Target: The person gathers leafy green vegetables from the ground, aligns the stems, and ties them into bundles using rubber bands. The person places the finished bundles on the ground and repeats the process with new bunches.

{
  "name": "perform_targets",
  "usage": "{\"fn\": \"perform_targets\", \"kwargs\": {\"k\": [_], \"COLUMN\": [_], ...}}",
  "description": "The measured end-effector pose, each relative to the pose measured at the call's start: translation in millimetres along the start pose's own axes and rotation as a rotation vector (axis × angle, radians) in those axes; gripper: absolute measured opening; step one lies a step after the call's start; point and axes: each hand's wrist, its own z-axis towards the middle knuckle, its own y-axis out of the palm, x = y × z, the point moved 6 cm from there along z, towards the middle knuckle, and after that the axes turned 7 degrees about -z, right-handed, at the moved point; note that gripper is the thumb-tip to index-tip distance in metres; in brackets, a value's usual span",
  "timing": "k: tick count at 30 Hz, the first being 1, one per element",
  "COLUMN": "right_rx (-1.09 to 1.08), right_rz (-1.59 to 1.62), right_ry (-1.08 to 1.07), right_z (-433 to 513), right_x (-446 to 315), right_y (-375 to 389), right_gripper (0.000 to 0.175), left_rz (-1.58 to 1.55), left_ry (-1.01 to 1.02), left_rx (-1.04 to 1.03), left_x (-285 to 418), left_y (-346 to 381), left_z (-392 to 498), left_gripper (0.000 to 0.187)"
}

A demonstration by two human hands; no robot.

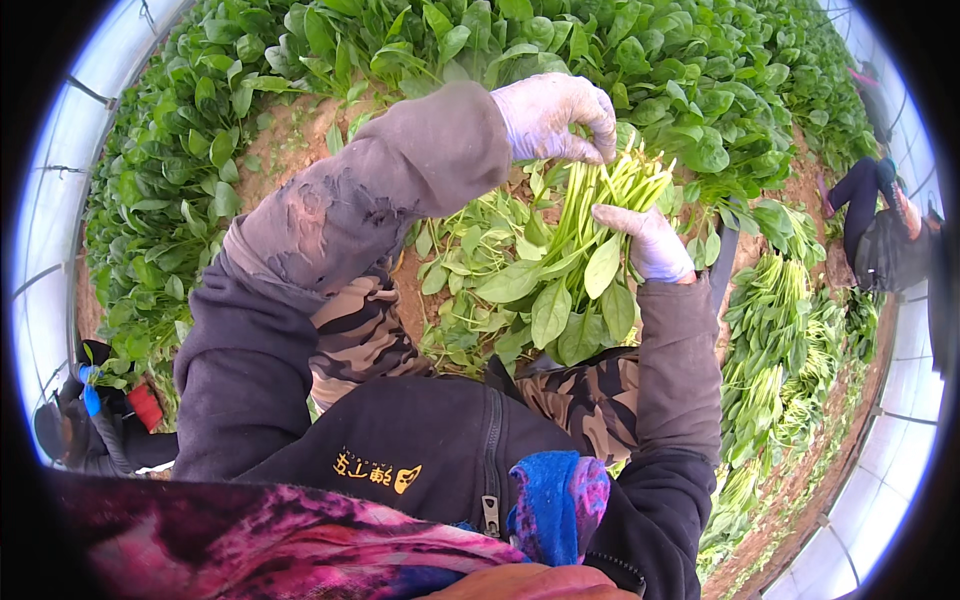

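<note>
A bunch of spinach (pixel 589 247) hangs before me, its pale stem ends up and its leaves down. My right hand (pixel 646 238), in a soiled whitish glove, is closed around the stems, with the thumb across their front. My left hand (pixel 559 120), gloved alike, reaches over from the left. Its fingers curl down and its thumb and fingertips pinch at the upper stem ends of the same bunch. Beneath the bunch, loose spinach leaves and small plants (pixel 472 262) cover the soil between my knees.
Dense standing spinach (pixel 525 37) spreads ahead and to the left. Harvested bunches (pixel 780 337) lie in a row at right, beside a dark flat strip (pixel 724 259). Other people crouch at far right (pixel 885 232) and lower left (pixel 82 420). Translucent greenhouse walls (pixel 900 390) curve around.
</note>
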Motion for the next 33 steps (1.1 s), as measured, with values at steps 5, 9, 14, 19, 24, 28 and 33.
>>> {"fn": "perform_targets", "kwargs": {"k": [5, 9, 14, 19, 24, 28, 33], "right_rx": [0.024, 0.076, 0.106, 0.203, 0.256, 0.272, 0.238], "right_rz": [-0.050, -0.037, -0.149, -0.172, -0.222, -0.215, -0.283], "right_ry": [0.053, 0.017, -0.041, -0.085, -0.151, -0.164, -0.179], "right_z": [-10, -15, -9, -11, -12, -12, -10], "right_x": [-4, -10, -12, -11, -18, -17, -15], "right_y": [-4, -5, -1, 0, -3, -2, 3], "right_gripper": [0.051, 0.051, 0.050, 0.043, 0.041, 0.038, 0.036], "left_rz": [-0.656, -0.384, 0.012, -0.249, -0.316, -0.270, -0.129], "left_ry": [-0.210, -0.361, -0.525, -0.585, -0.544, -0.721, -0.725], "left_rx": [0.199, 0.380, 0.173, 0.099, 0.075, 0.038, 0.107], "left_x": [-14, -24, -17, -15, -12, -13, -12], "left_y": [-15, -42, -9, 7, 5, 6, 5], "left_z": [-5, -17, -18, -15, -16, -15, -12], "left_gripper": [0.015, 0.028, 0.038, 0.033, 0.026, 0.031, 0.033]}}
